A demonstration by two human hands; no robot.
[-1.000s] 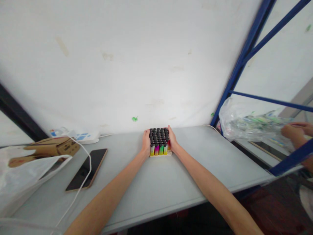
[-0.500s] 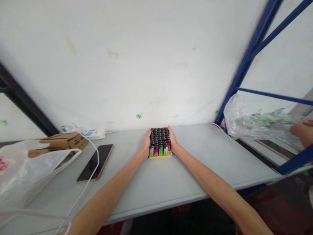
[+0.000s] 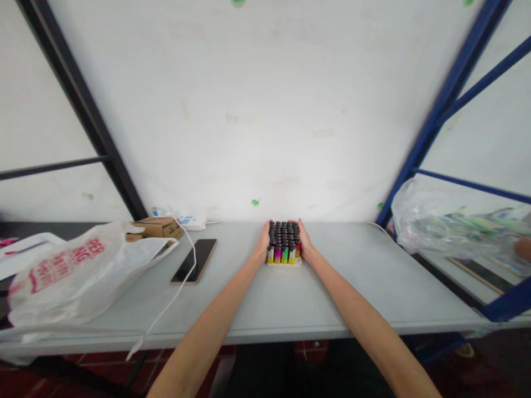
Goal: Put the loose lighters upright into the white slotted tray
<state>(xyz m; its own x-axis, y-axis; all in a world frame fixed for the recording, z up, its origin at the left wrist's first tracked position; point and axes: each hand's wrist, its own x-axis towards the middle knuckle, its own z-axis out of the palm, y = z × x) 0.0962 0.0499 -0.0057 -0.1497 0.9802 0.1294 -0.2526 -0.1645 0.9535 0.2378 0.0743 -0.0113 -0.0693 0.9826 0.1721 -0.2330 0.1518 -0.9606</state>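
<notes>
A tray of lighters (image 3: 284, 243) stands upright on the grey table, near its middle. Black tops fill the rows, and the front row shows yellow, magenta and green bodies above a pale tray edge. My left hand (image 3: 264, 243) is wrapped along the left side of the tray, and my right hand (image 3: 305, 241) presses its right side. Both hold it between them, with fingers running toward the back. The fingertips behind the lighters are partly hidden. One slot at the front right corner lacks a lighter, so a red one shows behind it.
A phone (image 3: 194, 261) with a white cable (image 3: 182, 282) across it lies to the left. Beyond are a white plastic bag (image 3: 83, 276), a cardboard box (image 3: 160, 227) and a power strip (image 3: 193, 222). At right, past a blue frame (image 3: 418, 138), another person's hand (image 3: 523, 249) is near clear-wrapped packages (image 3: 456, 232).
The camera view has turned left and levelled, so everything sits further right in the picture. Both hands keep their hold on the tray of lighters. The other person's hand has shifted toward the right edge.
</notes>
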